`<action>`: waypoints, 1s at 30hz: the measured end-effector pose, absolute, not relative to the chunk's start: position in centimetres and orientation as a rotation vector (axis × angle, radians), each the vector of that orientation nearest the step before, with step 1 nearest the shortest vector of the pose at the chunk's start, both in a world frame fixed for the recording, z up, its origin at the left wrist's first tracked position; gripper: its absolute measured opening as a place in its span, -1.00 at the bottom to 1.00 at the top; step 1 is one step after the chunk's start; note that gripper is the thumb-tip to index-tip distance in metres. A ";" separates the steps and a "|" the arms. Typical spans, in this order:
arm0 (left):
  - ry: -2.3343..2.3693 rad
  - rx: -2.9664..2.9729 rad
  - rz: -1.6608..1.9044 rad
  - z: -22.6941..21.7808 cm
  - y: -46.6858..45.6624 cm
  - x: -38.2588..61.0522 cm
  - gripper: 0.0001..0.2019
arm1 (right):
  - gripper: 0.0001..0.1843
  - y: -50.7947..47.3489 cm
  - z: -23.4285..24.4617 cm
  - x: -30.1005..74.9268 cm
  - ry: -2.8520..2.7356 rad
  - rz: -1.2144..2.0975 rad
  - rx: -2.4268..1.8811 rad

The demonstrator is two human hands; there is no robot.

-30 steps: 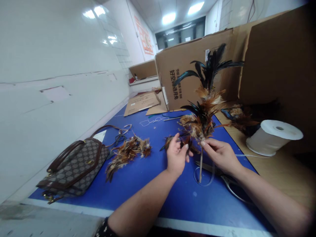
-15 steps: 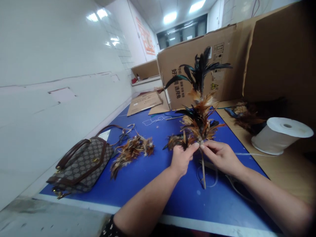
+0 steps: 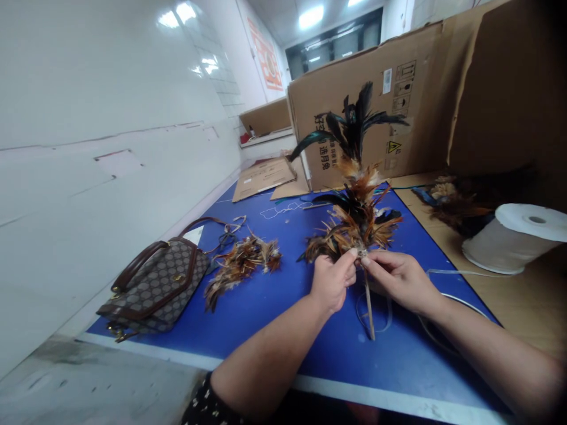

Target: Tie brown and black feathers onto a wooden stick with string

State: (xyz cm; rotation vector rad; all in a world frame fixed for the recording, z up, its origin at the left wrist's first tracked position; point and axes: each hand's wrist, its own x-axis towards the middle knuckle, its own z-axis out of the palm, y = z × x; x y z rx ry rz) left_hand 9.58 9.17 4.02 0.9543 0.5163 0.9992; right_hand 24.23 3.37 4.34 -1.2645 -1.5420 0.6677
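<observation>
A feather duster (image 3: 354,195) stands nearly upright before me, with long black-green feathers at the top and brown-orange tufts lower down. Its bare stick (image 3: 369,307) slants down below my fingers. My left hand (image 3: 334,283) is closed, its thumb and fingers pinching the feather bases on the stick's left side. Close against it, my right hand (image 3: 396,277) pinches the same binding from the right. A thin clear strip (image 3: 390,316) loops beneath the hands. Whether the fingertips also hold this strip is hidden.
Loose feather bunches (image 3: 245,260) lie left on the blue table (image 3: 266,330), beside a patterned handbag (image 3: 155,289). At right stand a white spool (image 3: 500,242) and dark feathers (image 3: 460,203). A large cardboard box (image 3: 345,88) rises behind; flat cardboard (image 3: 261,180) lies farther back.
The brown feathers by my left hand now sit higher and closer against the duster. Both hands keep pinching the same spot. The view has shifted slightly.
</observation>
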 end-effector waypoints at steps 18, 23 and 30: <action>0.434 0.970 1.112 2.7 10.6 10.0 -0.65 | -0.60 4.0 4.0 25.3 -1.425 0.650 -1.241; 0.468 0.889 1.053 2.0 10.7 10.1 -0.62 | -0.60 3.9 4.2 25.7 -1.410 0.614 -1.267; 0.538 0.910 0.879 1.4 10.3 10.0 -0.57 | -0.58 3.7 4.2 25.5 -1.386 0.622 -1.275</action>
